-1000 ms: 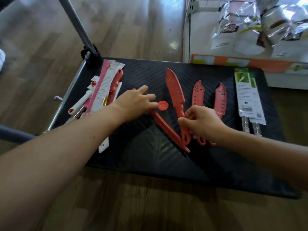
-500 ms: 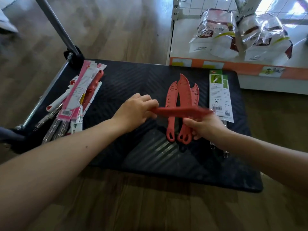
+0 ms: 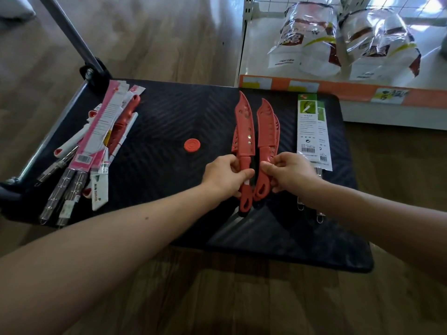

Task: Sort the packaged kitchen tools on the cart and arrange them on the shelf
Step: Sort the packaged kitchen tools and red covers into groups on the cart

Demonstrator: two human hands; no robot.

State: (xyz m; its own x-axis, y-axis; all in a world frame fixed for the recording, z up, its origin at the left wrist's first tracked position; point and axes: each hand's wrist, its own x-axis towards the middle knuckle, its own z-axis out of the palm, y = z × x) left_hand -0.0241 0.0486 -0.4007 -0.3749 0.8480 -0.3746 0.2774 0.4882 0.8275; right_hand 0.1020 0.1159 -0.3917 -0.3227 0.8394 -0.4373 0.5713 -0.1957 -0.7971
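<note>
On the cart (image 3: pixel 169 112) in front of me the knives (image 3: pixel 244 131) lie in the middle, a pile of packed tools (image 3: pixel 96 146) well to their left and two flat packs (image 3: pixel 308 131) just to their right. A round disc (image 3: pixel 191 145) lies between the pile and the knives. Bags (image 3: pixel 307 42) sit on the shelf (image 3: pixel 338 89) behind the cart, to the right.

Wood-plank floor (image 3: pixel 150 39): brown, with pale patches of glare at the top. Upper right: two bulky bags in clear glossy wrap, the left bag (image 3: pixel 307 42) and the right bag (image 3: pixel 379 47) side by side, each printed white with dark red and yellow-green bands. Behind them is a white wire grid (image 3: pixel 266 2). In front of them runs an orange strip (image 3: pixel 343 89) carrying pale labels (image 3: pixel 389 95), print illegible. Top left corner: a pale grey object (image 3: pixel 14 8), cut off by the frame, unidentifiable.
</note>
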